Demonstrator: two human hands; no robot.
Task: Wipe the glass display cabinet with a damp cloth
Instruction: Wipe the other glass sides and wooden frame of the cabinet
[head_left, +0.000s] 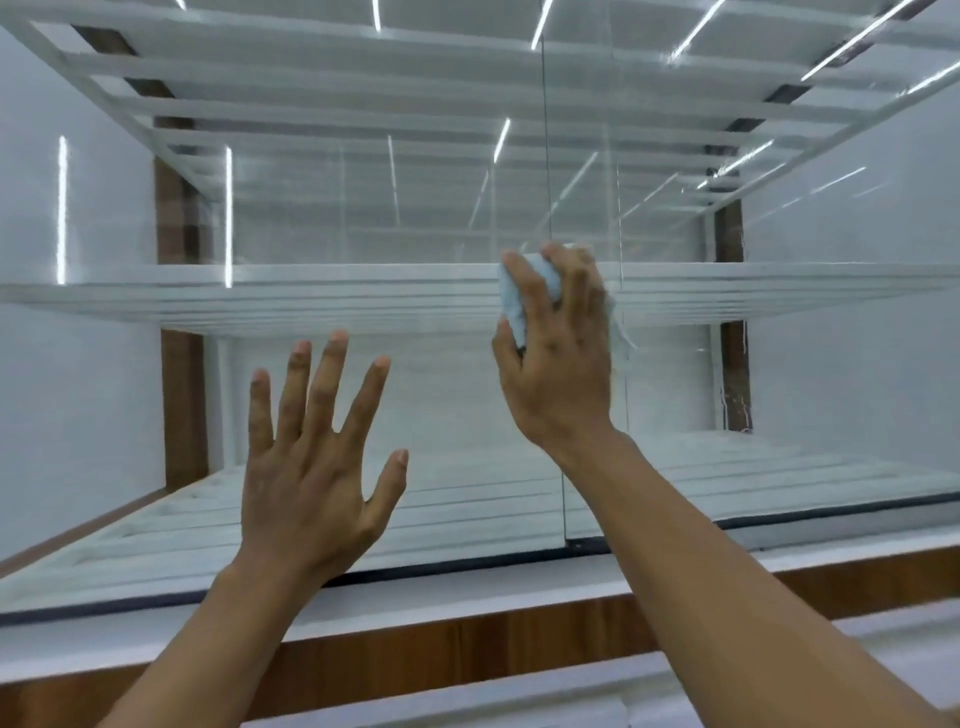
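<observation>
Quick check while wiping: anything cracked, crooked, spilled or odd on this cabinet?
Nothing stands out. The glass front shows no cracks, the shelf sits level, and no spill shows. The right hand grips the cloth by the pane's vertical edge; the left hand is spread open. Only the cloth's edge looks frayed.

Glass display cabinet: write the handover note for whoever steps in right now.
Left hand: open, fingers spread, raised at the front glass pane; whether it touches the pane cannot be told.
Right hand: grips the bunched pale blue cloth, held up against the glass at the height of the white middle shelf, beside the vertical edge of the pane.
Done: cannot tell; the glass shows no clear line between wiped and unwiped parts.
Left: treat the glass display cabinet as unfinished and wipe the panes from the cloth's spot outward.
</observation>
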